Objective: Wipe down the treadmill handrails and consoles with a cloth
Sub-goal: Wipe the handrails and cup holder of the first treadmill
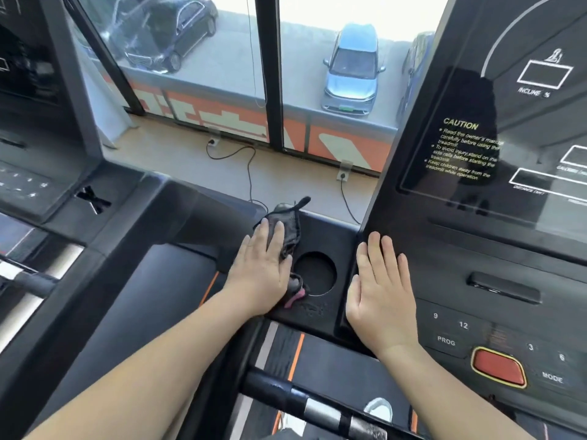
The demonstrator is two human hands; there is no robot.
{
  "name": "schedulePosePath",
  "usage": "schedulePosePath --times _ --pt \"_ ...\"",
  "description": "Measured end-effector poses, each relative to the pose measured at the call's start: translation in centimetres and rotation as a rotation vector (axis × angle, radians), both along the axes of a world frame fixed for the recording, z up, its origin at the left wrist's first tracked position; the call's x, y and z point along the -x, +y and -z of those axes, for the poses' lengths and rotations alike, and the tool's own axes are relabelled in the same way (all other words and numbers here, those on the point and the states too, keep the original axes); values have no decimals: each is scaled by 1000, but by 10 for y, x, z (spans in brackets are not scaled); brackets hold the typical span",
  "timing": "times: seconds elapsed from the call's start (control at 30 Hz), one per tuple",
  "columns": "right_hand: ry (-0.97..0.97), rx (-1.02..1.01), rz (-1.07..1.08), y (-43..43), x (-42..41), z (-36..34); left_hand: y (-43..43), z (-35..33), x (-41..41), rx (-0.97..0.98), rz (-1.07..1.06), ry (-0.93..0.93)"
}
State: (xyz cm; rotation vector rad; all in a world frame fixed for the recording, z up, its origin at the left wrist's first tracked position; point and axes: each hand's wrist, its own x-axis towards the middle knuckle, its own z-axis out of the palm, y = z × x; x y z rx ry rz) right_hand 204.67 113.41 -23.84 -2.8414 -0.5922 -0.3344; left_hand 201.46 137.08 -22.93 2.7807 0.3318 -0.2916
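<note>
- The left hand (263, 274) lies flat in the middle of the frame. Its fingers are straight and close together, and it presses down on the cloth (289, 236).
- The cloth is dark, with a small pink bit at its lower end. It lies on the black shelf (333, 233) just left of the console (495, 242).
- Part of the cloth sticks out past the fingertips, toward the window.
- A round cup hole (314, 274) is in the shelf, just right of the left hand. The cloth touches its left edge.
- The right hand (381, 300) lies flat on the left edge of the console. Its fingers are straight and a little spread, and it holds nothing.
- A red button (498, 366) sits at the lower right, near the right wrist.
- A black and silver handrail (320, 411) runs across the bottom of the frame, under the arms.
- Another treadmill (38, 185) stands at the left.
- A blue car (352, 68) is parked outside the window at the top.
</note>
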Motion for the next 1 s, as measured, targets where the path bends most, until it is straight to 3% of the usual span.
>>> schedulePosePath --times 0.13,0.27,0.37,0.63,0.8,1.0 --pt "-6 -12 1 0 0 0 11 -7 -54 52 -51 62" --pt "-27 -41 -6 -2 1 1 -20 -4 9 -10 20 -29" --pt "-40 -34 -4 1 -1 1 -33 -1 32 -114 55 26" --pt "-47 -48 -10 0 -1 3 5 -13 -66 -58 199 -23" --pt "-50 -61 -14 -1 -1 3 -18 -1 8 -39 67 -85" --pt "-30 -33 -4 -1 -1 4 -17 -10 -45 -70 -15 38"
